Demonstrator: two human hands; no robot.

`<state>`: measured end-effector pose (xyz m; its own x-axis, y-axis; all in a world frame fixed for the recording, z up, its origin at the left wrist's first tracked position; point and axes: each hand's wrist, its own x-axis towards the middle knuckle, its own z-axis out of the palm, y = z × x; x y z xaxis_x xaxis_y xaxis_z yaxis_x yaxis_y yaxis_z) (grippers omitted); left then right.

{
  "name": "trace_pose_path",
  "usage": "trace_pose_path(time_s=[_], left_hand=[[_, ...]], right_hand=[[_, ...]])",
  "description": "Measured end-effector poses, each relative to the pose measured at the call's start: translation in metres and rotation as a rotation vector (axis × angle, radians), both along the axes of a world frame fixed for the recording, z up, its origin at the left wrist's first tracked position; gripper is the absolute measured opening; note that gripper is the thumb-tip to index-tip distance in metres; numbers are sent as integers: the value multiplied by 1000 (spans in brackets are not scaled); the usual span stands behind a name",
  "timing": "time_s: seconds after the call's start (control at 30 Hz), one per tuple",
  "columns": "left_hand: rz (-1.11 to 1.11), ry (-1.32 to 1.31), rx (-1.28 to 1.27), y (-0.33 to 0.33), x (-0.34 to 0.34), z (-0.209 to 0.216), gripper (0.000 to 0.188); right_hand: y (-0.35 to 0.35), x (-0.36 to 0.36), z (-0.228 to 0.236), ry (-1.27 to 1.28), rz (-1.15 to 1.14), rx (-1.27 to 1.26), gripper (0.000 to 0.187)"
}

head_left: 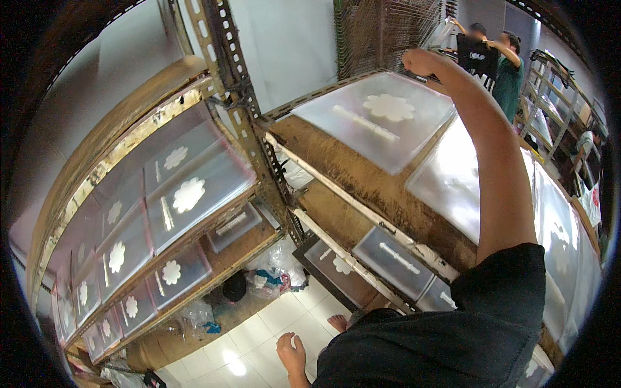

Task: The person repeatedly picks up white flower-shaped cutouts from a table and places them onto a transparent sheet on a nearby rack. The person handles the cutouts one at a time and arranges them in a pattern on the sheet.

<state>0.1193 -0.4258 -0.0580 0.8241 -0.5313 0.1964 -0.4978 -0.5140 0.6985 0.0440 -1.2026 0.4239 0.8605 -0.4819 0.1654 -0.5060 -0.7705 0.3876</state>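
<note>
My right arm reaches out across the right-hand shelf, and my right hand (422,63) is closed at its far edge; whatever the fingers hold, if anything, is hidden. Close below that hand lies a clear plastic sheet (362,123) with a pale scalloped flower shape and a pale bar. A shiny plastic sheet (446,181) lies beneath my forearm. Low over the floor, my left hand (291,352) hangs with its fingers loosely bent and apart, holding nothing.
A left-hand rack carries rows of similar sheets (187,194) on two levels. A perforated metal post (236,71) stands between the racks. Plastic bags (284,262) lie below on the white tiled floor (259,330). Two people (491,58) stand at the far right near a metal rack (550,110).
</note>
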Motion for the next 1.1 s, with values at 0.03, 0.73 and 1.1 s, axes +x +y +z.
trace_pose_path(time_s=[0.03,0.73,1.1], left_hand=[[11,-14,-3,2,-2,3,14],[828,-100,-98,238,-286,88,19],[1376,-64,296,312,-443,60,46]], right_hand=[[22,15,13,-16,43,33,10],[787,63,-98,229,1680,646,26],[738,-7,-585,-87,99,2361,21]])
